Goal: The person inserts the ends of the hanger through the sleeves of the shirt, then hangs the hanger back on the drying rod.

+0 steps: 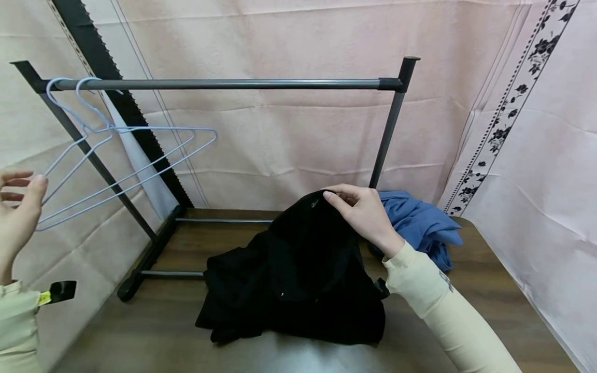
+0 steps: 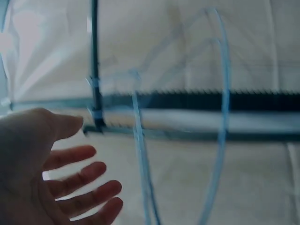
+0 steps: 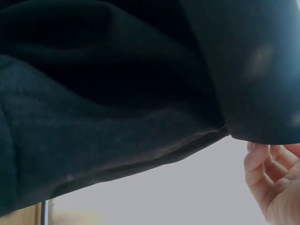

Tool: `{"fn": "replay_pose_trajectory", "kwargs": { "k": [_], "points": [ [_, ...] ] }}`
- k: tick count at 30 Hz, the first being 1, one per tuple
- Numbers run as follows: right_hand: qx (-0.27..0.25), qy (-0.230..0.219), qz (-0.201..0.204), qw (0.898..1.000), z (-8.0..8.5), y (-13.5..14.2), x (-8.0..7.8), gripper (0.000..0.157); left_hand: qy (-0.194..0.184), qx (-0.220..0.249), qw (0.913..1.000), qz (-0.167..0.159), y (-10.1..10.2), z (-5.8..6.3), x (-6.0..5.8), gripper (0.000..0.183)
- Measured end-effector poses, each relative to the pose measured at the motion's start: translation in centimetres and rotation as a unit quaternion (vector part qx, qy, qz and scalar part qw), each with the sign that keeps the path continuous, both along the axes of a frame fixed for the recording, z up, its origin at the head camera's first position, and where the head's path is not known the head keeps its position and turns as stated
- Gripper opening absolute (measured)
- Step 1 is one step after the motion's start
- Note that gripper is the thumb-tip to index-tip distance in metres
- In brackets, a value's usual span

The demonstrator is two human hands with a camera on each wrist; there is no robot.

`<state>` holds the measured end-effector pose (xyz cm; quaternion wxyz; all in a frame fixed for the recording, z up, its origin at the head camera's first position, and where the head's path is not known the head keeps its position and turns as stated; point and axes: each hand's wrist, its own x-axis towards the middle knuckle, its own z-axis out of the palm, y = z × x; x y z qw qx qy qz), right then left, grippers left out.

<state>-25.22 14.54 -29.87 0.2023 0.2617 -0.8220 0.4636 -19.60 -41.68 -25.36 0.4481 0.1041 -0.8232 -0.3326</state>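
My right hand (image 1: 361, 207) pinches the top edge of a black shirt (image 1: 298, 290), lifting that part while the rest lies bunched on the table. A small label and light button-like dots show on the dark cloth. In the right wrist view, the shirt (image 3: 108, 103) fills most of the frame, with fingers (image 3: 258, 159) at its edge. At far left, my left hand (image 1: 20, 207) is beside two light blue hangers (image 1: 140, 171) hooked over the rack's left end. In the left wrist view, the left hand (image 2: 70, 178) has its fingers spread and loosely bent, apart from the hangers (image 2: 226, 93).
A dark metal clothes rack (image 1: 256, 84) stands on the wooden table (image 1: 154, 321). Its lower bars run behind and beside the shirt. Crumpled blue cloth (image 1: 415, 223) lies at the right. Pale patterned fabric (image 1: 280, 140) hangs behind and at both sides.
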Motion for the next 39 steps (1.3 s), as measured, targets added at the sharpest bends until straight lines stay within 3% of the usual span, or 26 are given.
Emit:
{"fn": "replay_pose_trajectory", "kwargs": {
  "k": [3,6,9,14,18,21,25,33,39],
  "points": [
    [0.001,-0.001,-0.001,1.000,-0.3,0.2,-0.1,0.023,-0.012,0.006,0.9998,-0.013,-1.3,-1.1,-0.3,0.026],
    [0.004,-0.004,0.003,1.000,-0.5,0.3,-0.1,0.023,-0.034,-0.019,0.9989,-0.024,-2.5,-2.3,-0.5,0.023],
    [0.006,0.000,0.011,1.000,-0.6,0.3,0.0,0.022,-0.083,-0.054,0.9945,-0.031,-3.1,-2.9,-0.3,0.008],
    [0.005,0.013,0.015,1.000,-0.7,0.4,0.1,0.021,-0.172,-0.128,0.9752,-0.054,-2.0,-3.2,0.2,0.046],
    [0.004,0.008,0.017,1.000,-0.8,0.3,0.1,0.020,-0.200,-0.116,0.9687,-0.090,-1.1,-3.5,0.2,0.054],
    [0.002,0.003,0.017,1.000,-0.9,0.2,0.1,0.020,-0.205,-0.093,0.9679,-0.111,-0.8,-3.6,-0.1,0.057],
    [0.000,0.002,0.020,1.000,-1.0,0.1,0.1,0.020,-0.208,-0.064,0.9693,-0.115,-0.6,-3.6,-0.1,0.061],
    [-0.002,0.002,0.022,1.000,-1.1,0.0,0.1,0.020,-0.195,-0.034,0.9763,-0.087,-0.2,-3.4,-0.2,0.069],
    [0.000,-0.006,0.018,1.000,-1.2,0.1,0.2,0.020,-0.158,-0.025,0.9860,-0.049,0.1,-3.2,-0.3,0.068]
  ]
}}
